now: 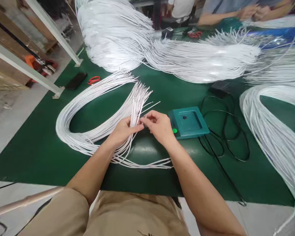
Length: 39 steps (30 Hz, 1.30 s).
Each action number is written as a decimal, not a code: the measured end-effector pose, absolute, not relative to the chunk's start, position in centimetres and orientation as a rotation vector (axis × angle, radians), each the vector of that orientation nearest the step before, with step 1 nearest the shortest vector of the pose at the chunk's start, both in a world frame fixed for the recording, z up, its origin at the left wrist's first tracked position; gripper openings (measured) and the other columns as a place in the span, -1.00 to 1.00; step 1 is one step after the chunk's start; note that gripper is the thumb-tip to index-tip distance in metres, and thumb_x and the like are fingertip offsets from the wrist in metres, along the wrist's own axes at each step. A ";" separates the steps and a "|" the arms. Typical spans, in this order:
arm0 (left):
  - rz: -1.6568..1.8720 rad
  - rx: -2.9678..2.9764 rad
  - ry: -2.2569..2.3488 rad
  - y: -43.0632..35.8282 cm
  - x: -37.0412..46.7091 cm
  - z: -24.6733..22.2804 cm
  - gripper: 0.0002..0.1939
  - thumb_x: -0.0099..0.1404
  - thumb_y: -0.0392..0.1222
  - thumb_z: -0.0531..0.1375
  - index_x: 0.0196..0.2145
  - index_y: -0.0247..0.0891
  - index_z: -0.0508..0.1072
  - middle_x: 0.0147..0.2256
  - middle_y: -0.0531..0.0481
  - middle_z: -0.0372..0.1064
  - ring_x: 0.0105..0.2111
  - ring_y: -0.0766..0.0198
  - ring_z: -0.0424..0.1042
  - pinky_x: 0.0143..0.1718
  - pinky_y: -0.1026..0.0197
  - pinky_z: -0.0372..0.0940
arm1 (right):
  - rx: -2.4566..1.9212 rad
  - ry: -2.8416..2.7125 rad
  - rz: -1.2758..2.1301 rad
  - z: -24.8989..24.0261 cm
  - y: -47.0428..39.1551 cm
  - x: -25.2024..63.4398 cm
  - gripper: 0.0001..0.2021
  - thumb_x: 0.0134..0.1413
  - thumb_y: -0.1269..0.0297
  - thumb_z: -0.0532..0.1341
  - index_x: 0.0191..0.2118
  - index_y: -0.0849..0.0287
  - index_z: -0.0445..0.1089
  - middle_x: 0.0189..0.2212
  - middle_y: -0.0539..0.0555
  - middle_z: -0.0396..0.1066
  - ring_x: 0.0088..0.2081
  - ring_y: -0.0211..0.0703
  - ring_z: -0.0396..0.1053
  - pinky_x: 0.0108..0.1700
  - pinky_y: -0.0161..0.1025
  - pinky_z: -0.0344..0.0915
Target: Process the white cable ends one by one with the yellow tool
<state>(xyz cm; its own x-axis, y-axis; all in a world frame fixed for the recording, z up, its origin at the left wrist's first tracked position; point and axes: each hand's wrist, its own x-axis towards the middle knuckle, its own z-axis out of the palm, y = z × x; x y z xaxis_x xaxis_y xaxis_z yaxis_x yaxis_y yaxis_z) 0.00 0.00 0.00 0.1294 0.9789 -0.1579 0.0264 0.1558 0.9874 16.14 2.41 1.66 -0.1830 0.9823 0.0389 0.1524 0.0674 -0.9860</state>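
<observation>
My left hand (pixel 124 131) is closed around part of a bundle of white cables (pixel 64 121), which loops over the green table in front of me. The cable ends fan out just above my hands. My right hand (pixel 158 126) is pinched close to the left fingertips, at a small thing too tiny to make out. Right of it lies a teal device (pixel 190 122) with a square recess and a green button. Several loose cable ends reach right beneath my wrists.
Large white cable bundles (pixel 199 60) cover the table's far side and right. Black cords (pixel 226 127) coil beside the device. Red-handled scissors (pixel 94 80) and a dark box (pixel 76 81) lie at the back left, near a metal frame (pixel 46 82). A person's hands (pixel 254 12) show across the table.
</observation>
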 end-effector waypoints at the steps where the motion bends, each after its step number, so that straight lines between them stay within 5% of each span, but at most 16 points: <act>1: 1.022 1.172 1.210 0.1 0.0 0.0 -0.72 0.05 -0.10 0.37 -0.32 -0.29 0.47 -0.38 0.07 0.40 -0.35 0.36 0.33 -0.21 0.28 0.21 | -1.168 -1.491 1.274 1.7 2.4 16.1 -0.81 -0.05 0.18 0.27 -0.50 0.21 0.39 -0.60 -0.07 0.33 -0.62 -0.40 0.14 -0.61 -0.40 0.09; 17: 1.100 1.273 1.289 0.0 0.4 0.6 -0.74 0.08 -0.13 0.34 -0.37 -0.29 0.36 -0.40 0.07 0.38 -0.36 0.33 0.36 -0.23 0.23 0.24 | -0.958 -1.053 1.673 1.9 2.3 15.8 -0.80 -0.13 0.20 0.32 -0.54 0.23 0.40 -0.62 -0.08 0.31 -0.66 -0.44 0.09 -0.58 -0.37 0.09; 28: 0.952 1.339 1.202 -0.3 0.8 0.9 -0.78 0.13 -0.15 0.31 -0.35 -0.29 0.36 -0.34 -0.01 0.46 -0.30 0.22 0.47 -0.16 0.13 0.32 | -0.966 -0.943 1.866 2.6 2.3 15.9 -0.64 -0.11 -0.01 0.33 -0.54 0.24 0.39 -0.74 -0.16 0.02 -0.68 -0.43 -0.01 -0.62 -0.37 -0.02; 39: 1.031 1.292 1.193 -0.3 0.3 1.1 -0.78 0.14 -0.16 0.30 -0.37 -0.29 0.32 -0.34 0.01 0.44 -0.29 0.26 0.45 -0.15 0.14 0.30 | -0.778 -0.855 2.014 1.9 2.4 16.2 -0.70 -0.07 0.07 0.35 -0.45 0.26 0.46 -0.62 -0.10 0.21 -0.59 -0.42 0.10 -0.49 -0.35 0.11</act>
